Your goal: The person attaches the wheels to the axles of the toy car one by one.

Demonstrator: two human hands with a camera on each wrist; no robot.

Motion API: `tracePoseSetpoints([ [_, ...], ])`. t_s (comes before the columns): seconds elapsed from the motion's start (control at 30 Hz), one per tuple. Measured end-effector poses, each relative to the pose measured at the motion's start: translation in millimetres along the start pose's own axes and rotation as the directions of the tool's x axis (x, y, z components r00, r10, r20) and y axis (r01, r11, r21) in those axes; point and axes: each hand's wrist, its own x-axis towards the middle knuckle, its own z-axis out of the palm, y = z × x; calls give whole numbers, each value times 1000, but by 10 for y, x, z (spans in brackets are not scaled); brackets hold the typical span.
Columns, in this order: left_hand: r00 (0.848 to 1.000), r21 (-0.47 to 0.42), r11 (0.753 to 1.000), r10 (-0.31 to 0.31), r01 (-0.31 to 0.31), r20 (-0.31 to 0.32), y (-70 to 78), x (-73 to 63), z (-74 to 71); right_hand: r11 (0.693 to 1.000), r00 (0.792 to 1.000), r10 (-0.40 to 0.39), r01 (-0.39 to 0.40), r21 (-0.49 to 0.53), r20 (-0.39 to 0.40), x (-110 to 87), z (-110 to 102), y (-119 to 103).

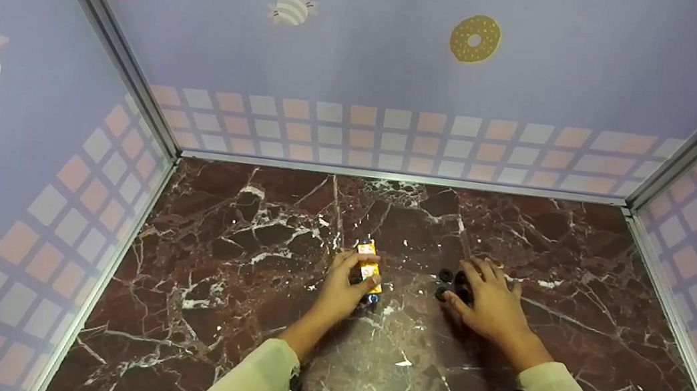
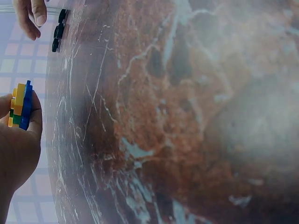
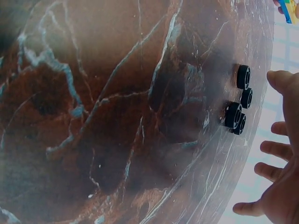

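Observation:
My left hand grips a toy brick build between thumb and fingers. Yellow bricks sit on a blue base, with a bit of green showing in the left wrist view, where the brick build is held clear above the floor. Several small black toy wheels lie close together on the dark surface. Over them is my right hand, partly hiding some in the head view. From the side, the right hand has its fingers spread and nothing in its grasp, with the thumb nearest the wheels.
The surface is dark red-brown marble with white veins. Lilac panels with pink and white squares form a back wall and two side walls, joined by metal strips.

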Motion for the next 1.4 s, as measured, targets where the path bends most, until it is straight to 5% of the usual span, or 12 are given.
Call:
tracePoseSetpoints([
  [0.3,1000,-11,1000,-12,12,7,-9,-39,2,997,997,-76,76,-4,-18,-15,57,-35],
  [0.83,998,-253,967,8,7,58,-38,-60,1,987,984,-161,163,10,-77,-28,148,-121],
  [1.4,996,-264,965,33,-10,82,-51,-29,-10,981,978,-191,186,-61,-84,-18,183,-170],
])
